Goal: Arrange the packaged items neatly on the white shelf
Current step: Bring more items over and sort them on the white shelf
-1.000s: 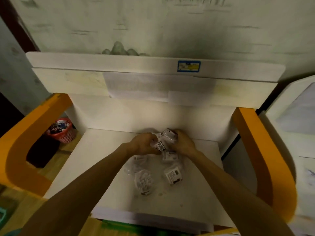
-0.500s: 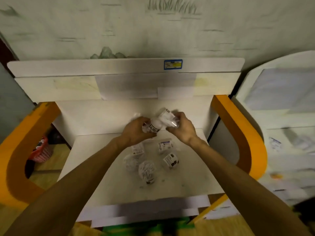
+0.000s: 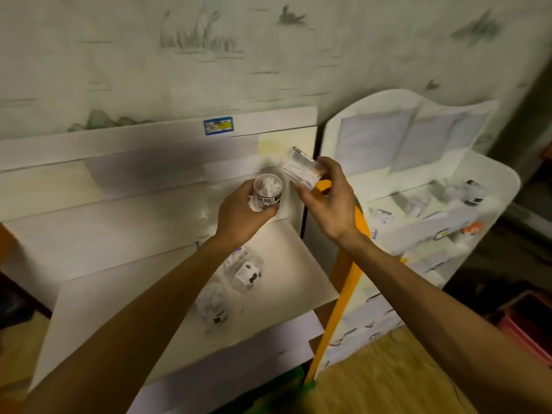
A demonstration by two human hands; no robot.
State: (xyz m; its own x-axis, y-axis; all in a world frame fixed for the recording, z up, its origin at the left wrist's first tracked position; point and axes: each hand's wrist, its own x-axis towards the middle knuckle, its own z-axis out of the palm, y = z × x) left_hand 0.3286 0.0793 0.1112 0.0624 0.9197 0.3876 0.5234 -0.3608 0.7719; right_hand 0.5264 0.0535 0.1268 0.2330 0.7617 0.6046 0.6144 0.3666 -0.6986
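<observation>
Packaged items filled both my hands above the white shelf [image 3: 286, 264]: left hand [image 3: 239, 216] curled round an upright clear jar [image 3: 268, 191], right hand [image 3: 331, 201] pinching a tilted clear box [image 3: 300, 168]. Loose packets [image 3: 246, 271] lay below, nearer my left.

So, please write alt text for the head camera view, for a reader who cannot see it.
Two hands hold small clear packages above a white shelf: the left hand grips a round tub, the right hand a flat pack. More packages lie loose on the shelf below.
</observation>
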